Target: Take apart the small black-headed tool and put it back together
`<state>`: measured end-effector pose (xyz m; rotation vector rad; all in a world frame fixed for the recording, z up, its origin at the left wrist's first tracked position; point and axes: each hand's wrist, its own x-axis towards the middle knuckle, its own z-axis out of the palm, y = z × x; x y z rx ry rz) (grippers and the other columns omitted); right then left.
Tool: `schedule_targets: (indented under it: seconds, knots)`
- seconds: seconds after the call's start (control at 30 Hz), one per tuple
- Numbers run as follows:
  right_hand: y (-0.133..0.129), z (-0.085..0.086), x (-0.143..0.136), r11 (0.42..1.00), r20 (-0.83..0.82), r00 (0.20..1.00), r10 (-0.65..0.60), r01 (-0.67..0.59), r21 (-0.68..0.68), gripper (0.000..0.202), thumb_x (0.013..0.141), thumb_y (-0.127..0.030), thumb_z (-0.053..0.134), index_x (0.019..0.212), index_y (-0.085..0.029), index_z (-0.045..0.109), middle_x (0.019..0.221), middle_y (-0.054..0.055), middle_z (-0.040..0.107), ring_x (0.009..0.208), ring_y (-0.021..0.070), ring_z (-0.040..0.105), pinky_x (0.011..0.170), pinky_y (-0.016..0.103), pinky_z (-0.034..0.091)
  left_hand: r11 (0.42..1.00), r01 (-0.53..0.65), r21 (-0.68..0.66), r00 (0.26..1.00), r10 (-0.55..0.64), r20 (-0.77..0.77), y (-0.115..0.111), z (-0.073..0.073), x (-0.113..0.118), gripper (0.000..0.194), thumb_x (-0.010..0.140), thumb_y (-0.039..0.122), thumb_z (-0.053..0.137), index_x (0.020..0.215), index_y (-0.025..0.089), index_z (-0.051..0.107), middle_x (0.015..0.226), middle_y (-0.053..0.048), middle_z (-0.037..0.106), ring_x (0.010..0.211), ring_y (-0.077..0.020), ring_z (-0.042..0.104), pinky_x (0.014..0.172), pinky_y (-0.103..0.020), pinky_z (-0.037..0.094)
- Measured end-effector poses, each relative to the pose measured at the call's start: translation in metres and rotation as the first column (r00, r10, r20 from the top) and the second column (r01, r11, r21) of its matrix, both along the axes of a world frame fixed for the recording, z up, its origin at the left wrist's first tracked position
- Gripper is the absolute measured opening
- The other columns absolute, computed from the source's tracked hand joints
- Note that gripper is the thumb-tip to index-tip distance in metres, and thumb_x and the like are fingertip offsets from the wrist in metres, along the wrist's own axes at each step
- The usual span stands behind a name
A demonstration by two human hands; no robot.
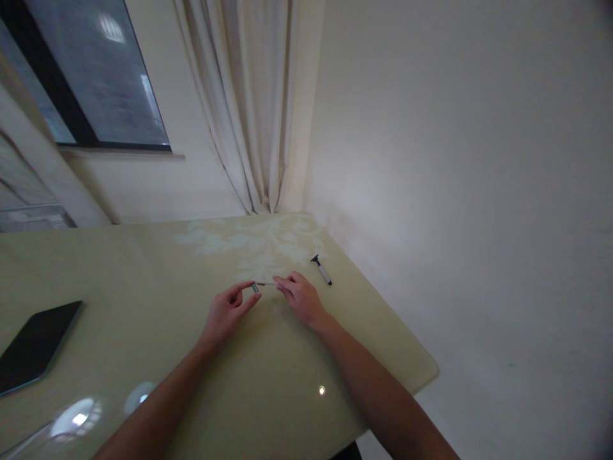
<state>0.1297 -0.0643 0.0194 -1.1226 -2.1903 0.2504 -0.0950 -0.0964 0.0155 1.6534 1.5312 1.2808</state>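
My left hand (230, 309) pinches a small, dark greenish piece (255, 288) between thumb and forefinger; its kind is too small to make out. Closed around one end of a thin, pale stick (269, 284) is my right hand (301, 299). The stick's darker tip points left and reaches the small piece, though I cannot tell whether they touch. Both hands are just above the table. Beyond my right hand lies a razor (324, 271) with a black head and a grey handle.
The pale yellow-green table (268, 396) has a glossy top with a white floral pattern at the far corner. A dark flat tablet-like slab (38, 348) lies at the left. A wall (454, 191) runs along the right edge; a curtain (253, 96) hangs behind.
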Motion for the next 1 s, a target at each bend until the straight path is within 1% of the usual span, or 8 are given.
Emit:
schedule_targets:
  seconds: [0.1, 0.27, 0.4, 0.53, 0.67, 0.8, 0.93, 1.0]
  knots:
    - [-0.0014, 0.0003, -0.0006, 0.997, 0.006, 0.998, 0.063, -0.063, 0.05, 0.035, 0.107, -0.033, 0.055, 0.139, -0.027, 0.069, 0.095, 0.005, 0.062, 0.091, 0.0172, 0.058, 0.083, 0.026, 0.048, 1.0, -0.005, -0.005, 1.0, 0.005, 0.017, -0.0001, -0.0003, 0.0002, 0.07, 0.077, 0.07, 0.071, 0.116, 0.013, 0.078, 0.062, 0.009, 0.024, 0.053, -0.0116, 0.028, 0.054, -0.025, 0.021]
    - [-0.0017, 0.0003, -0.002, 0.996, 0.011, 1.0, -0.024, 0.023, 0.083, 0.033, 0.107, -0.034, 0.054, 0.134, -0.027, 0.072, 0.091, 0.005, 0.062, 0.088, 0.0175, 0.057, 0.08, 0.026, 0.048, 1.0, -0.005, -0.027, 1.0, 0.006, 0.029, -0.0005, 0.0016, 0.0005, 0.073, 0.074, 0.073, 0.072, 0.115, 0.013, 0.078, 0.062, 0.01, 0.024, 0.053, -0.0115, 0.028, 0.054, -0.025, 0.021]
    - [-0.002, -0.0002, -0.0025, 0.995, 0.027, 0.999, 0.042, -0.044, 0.086, 0.034, 0.107, -0.035, 0.055, 0.137, -0.027, 0.07, 0.094, 0.006, 0.063, 0.09, 0.0178, 0.058, 0.082, 0.027, 0.048, 1.0, -0.014, -0.024, 0.999, 0.014, 0.033, -0.0015, 0.006, 0.0017, 0.076, 0.072, 0.075, 0.072, 0.114, 0.013, 0.078, 0.061, 0.009, 0.025, 0.053, -0.0115, 0.029, 0.054, -0.025, 0.021]
    - [-0.0021, -0.0006, -0.0026, 0.994, 0.036, 0.998, -0.05, 0.047, 0.096, 0.032, 0.106, -0.032, 0.056, 0.132, -0.025, 0.074, 0.091, 0.007, 0.064, 0.089, 0.0194, 0.058, 0.08, 0.028, 0.049, 1.0, -0.012, -0.024, 0.999, 0.013, 0.036, -0.0023, 0.0092, 0.0032, 0.077, 0.07, 0.077, 0.072, 0.112, 0.013, 0.079, 0.06, 0.01, 0.024, 0.052, -0.0112, 0.027, 0.054, -0.025, 0.021]
    - [-0.0006, -0.0021, -0.0003, 0.993, 0.03, 1.0, -0.004, 0.0, 0.12, 0.031, 0.106, -0.032, 0.057, 0.133, -0.029, 0.073, 0.092, 0.006, 0.064, 0.089, 0.0184, 0.058, 0.082, 0.027, 0.049, 0.999, -0.018, -0.028, 0.998, 0.02, 0.06, -0.0018, 0.009, 0.0037, 0.078, 0.069, 0.079, 0.072, 0.111, 0.013, 0.08, 0.06, 0.01, 0.024, 0.053, -0.0112, 0.028, 0.053, -0.025, 0.02]
    - [0.0026, -0.0041, 0.001, 0.989, 0.009, 0.999, -0.053, 0.051, 0.14, 0.031, 0.106, -0.031, 0.057, 0.13, -0.025, 0.075, 0.09, 0.006, 0.064, 0.087, 0.0187, 0.058, 0.08, 0.027, 0.049, 0.999, -0.02, -0.035, 0.998, 0.022, 0.06, -0.0004, 0.0067, 0.0033, 0.08, 0.068, 0.081, 0.071, 0.11, 0.013, 0.08, 0.06, 0.01, 0.024, 0.053, -0.011, 0.027, 0.053, -0.025, 0.02]
    - [0.003, -0.0049, -0.0019, 0.987, 0.022, 0.999, 0.04, -0.043, 0.153, 0.033, 0.107, -0.033, 0.056, 0.135, -0.026, 0.072, 0.092, 0.006, 0.064, 0.088, 0.0183, 0.058, 0.081, 0.027, 0.05, 0.999, -0.014, -0.04, 0.998, 0.016, 0.057, 0.0001, 0.0049, 0.0027, 0.078, 0.07, 0.078, 0.072, 0.113, 0.013, 0.079, 0.061, 0.01, 0.024, 0.053, -0.0112, 0.028, 0.054, -0.025, 0.02]
    - [0.0022, -0.0046, -0.0034, 0.989, 0.022, 1.0, -0.009, 0.006, 0.149, 0.031, 0.106, -0.031, 0.057, 0.132, -0.026, 0.073, 0.091, 0.006, 0.064, 0.088, 0.019, 0.058, 0.081, 0.027, 0.05, 0.999, -0.005, -0.037, 0.999, 0.007, 0.044, 0.0002, 0.0043, 0.0022, 0.077, 0.07, 0.076, 0.073, 0.113, 0.013, 0.079, 0.061, 0.01, 0.024, 0.053, -0.0113, 0.028, 0.054, -0.025, 0.02]
